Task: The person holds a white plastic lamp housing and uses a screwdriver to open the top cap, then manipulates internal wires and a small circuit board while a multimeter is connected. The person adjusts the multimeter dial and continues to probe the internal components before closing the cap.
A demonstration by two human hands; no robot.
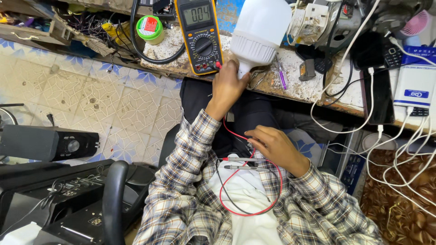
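White plastic bulb [259, 31] held at its narrow base, over the workbench [313, 77] edge.

We close our left hand [225, 86] around the base beside the yellow multimeter [200, 34]; the wide dome looks light but breakable, so the ribbed collar seems the safer place to hold. Our right hand [274, 146] lies half curled on our lap, touching the probes [243, 163].

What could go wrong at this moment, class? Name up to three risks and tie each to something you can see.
1. The left hand grips the big white bulb only by its narrow base at the bench edge; it might slip and fall.
2. The red lead loops loosely across the lap near the right hand and could snag.
3. The yellow meter leans near that edge, so a tug might topple it.
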